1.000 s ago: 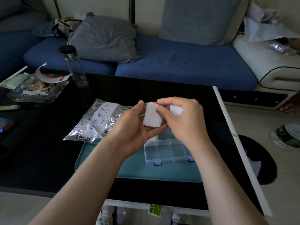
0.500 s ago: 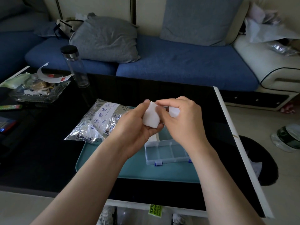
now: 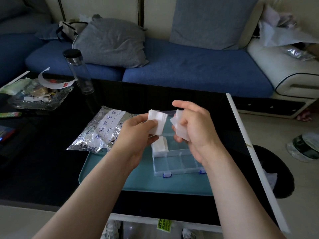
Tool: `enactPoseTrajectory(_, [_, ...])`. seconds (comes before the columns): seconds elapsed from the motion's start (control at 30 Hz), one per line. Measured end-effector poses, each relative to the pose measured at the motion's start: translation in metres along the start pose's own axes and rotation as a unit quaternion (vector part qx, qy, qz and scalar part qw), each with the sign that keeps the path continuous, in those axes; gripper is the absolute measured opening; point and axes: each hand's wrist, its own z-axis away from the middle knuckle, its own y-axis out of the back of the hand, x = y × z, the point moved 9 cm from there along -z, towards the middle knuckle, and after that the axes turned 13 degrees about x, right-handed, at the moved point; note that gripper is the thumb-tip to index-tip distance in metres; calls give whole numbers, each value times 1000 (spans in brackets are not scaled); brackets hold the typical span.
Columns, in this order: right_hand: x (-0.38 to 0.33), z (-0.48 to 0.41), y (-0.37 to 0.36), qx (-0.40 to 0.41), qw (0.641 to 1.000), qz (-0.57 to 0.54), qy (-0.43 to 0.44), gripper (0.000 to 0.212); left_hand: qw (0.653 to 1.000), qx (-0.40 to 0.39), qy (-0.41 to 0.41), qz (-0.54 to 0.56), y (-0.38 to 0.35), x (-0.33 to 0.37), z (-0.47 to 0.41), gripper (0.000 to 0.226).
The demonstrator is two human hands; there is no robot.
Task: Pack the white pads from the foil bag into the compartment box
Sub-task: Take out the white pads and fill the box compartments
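My left hand [image 3: 136, 133] pinches a stack of white pads [image 3: 158, 122] above the clear compartment box [image 3: 177, 163]. A few centimetres to its right, my right hand [image 3: 195, 128] grips a second bunch of white pads [image 3: 179, 128] over the box. More white pads [image 3: 160, 146] lie in the box's left compartment. The box sits open on a teal tray [image 3: 120, 176]. The silver foil bag [image 3: 101, 130] lies to the left, partly on the tray.
The tray rests on a black glass table [image 3: 43, 161] whose white right edge [image 3: 245, 135] runs diagonally. A clear bottle with a black cap [image 3: 78, 71] and a glass dish of clutter [image 3: 37, 95] stand at the back left. A blue sofa lies beyond.
My hands held one bundle of pads together; now they have drawn apart, each with its own share. The box's left compartment with pads has come into view.
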Motion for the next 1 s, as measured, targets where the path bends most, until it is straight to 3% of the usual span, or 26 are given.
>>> enactPoseTrajectory(0.13, [-2,-4,4,12,997,45,58,53,1000,2,-19,10,1,4,-1,15])
enactPoseTrajectory(0.3, [-6,-4,10,36,988,77,126,41,999,-7,-47,12,-1,9,0,13])
enactPoseTrajectory(0.5, [-8,-6,11,48,976,126,169,33,994,-93,-54,3,-16,12,8,22])
enactPoseTrajectory(0.7, [-10,-5,11,48,967,163,190,33,991,-96,-73,-49,-16,11,7,30])
enactPoseTrajectory(1.0, [-7,-5,5,21,967,179,179,25,993,-108,-39,-16,-21,10,8,30])
